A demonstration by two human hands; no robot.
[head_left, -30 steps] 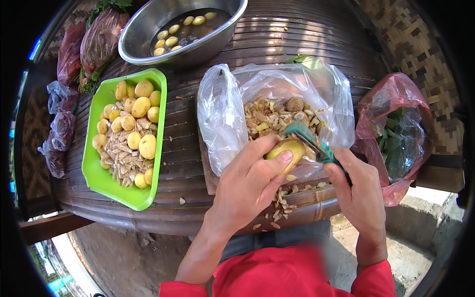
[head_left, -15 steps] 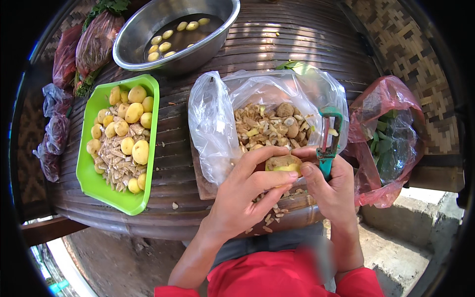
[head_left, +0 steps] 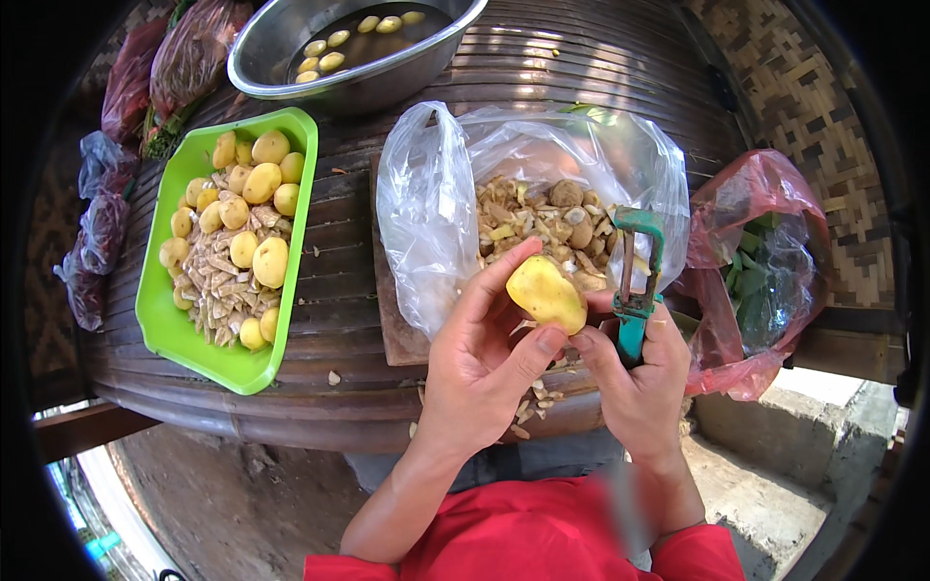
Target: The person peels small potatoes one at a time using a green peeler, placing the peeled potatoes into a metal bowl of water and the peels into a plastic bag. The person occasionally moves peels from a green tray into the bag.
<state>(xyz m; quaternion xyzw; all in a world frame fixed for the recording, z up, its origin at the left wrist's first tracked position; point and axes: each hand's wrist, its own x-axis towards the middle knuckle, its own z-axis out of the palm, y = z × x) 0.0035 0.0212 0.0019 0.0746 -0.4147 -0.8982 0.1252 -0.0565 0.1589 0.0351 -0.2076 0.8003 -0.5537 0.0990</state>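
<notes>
My left hand (head_left: 489, 363) cradles a yellow, mostly peeled potato (head_left: 545, 290) in front of me, its peeled face up. My right hand (head_left: 635, 378) grips a teal-handled peeler (head_left: 630, 324) upright, blade pointing away from me, and its thumb and fingertips touch the lower right of the potato. Behind both hands a clear plastic bag (head_left: 421, 213) lies open, full of brown peels (head_left: 513, 198) and a few unpeeled potatoes (head_left: 579, 232). It rests on a wooden board (head_left: 402, 349). Loose peel bits lie by the table's front edge, partly hidden by my hands.
On the bamboo table (head_left: 194, 407) are a green tray (head_left: 300, 194) of potatoes and pale pieces at left, a steel bowl (head_left: 387, 92) of potatoes in water behind, several bagged bundles (head_left: 194, 53) at far left, and a red bag (head_left: 717, 368) with leaves at right.
The potato has turned to show a smooth yellow face. The peeler has swung upright off the potato's surface since a second ago. My left fingers have shifted around the potato.
</notes>
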